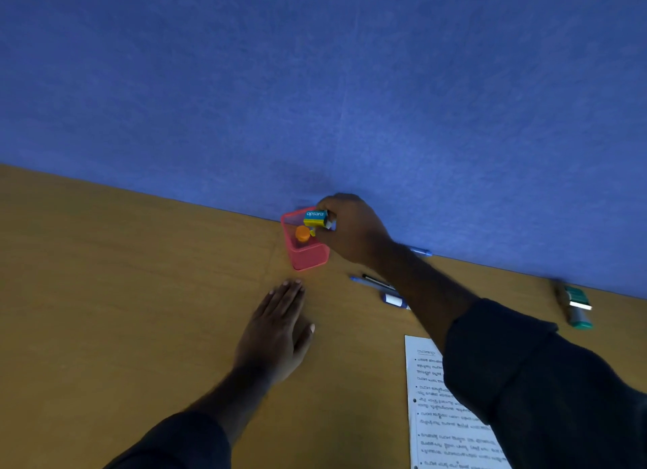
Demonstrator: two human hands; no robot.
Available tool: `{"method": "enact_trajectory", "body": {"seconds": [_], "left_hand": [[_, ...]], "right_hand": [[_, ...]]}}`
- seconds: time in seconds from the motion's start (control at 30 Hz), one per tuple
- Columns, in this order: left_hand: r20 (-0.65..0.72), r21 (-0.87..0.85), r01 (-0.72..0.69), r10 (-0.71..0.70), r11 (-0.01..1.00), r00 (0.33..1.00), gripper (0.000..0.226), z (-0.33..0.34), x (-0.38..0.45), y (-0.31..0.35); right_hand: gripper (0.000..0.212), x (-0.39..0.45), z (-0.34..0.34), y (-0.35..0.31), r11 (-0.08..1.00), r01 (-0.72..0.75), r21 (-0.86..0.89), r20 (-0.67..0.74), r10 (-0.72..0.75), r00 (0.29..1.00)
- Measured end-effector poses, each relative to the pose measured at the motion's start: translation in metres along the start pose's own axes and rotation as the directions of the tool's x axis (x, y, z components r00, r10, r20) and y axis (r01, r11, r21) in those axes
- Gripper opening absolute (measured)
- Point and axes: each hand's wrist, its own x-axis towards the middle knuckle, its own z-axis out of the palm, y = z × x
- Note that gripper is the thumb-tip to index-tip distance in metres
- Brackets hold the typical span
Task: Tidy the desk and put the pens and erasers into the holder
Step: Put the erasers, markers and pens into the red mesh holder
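- pink mesh holder (308,255)
- blue-and-yellow eraser (315,218)
- orange cap (303,233) inside the holder
- blue partition wall (315,83)
- tan wooden desk (140,293)
- white printed sheet (441,416)
- green marker (577,305)
- blue pens (381,286)
- dark sleeves (542,381)

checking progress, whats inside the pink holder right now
Inside the pink holder an orange-capped item stands. The right hand holds an eraser over the opening, covering its far corner, so anything there is hidden.
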Motion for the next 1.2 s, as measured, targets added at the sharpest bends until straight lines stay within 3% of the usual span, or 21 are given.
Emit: {"method": "enact_trajectory", "body": {"seconds": [0.6, 0.77, 1.0, 1.2], "left_hand": [[-0.014, -0.026, 0.000, 0.000, 1.000, 1.000, 0.068, 0.001, 0.001, 0.000], [-0.029, -0.016, -0.013, 0.013, 1.000, 1.000, 0.068, -0.001, 0.001, 0.000], [-0.042, -0.008, -0.021, 0.020, 1.000, 0.999, 0.067, -0.002, 0.000, 0.001], [-0.037, -0.011, -0.018, 0.018, 1.000, 0.999, 0.068, -0.002, 0.000, 0.001]], "right_hand": [[0.040, -0.003, 0.009, -0.002, 0.998, -0.024, -0.052, 0.036, 0.026, 0.999], [0.032, -0.008, 0.005, 0.006, 0.999, -0.038, -0.001, -0.039, 0.038, 0.999], [0.015, -0.034, -0.004, 0.048, 0.984, -0.175, 0.028, -0.180, 0.177, 0.967], [0.016, -0.080, -0.010, 0.081, 0.940, -0.341, -0.011, -0.127, 0.337, 0.933]]}}
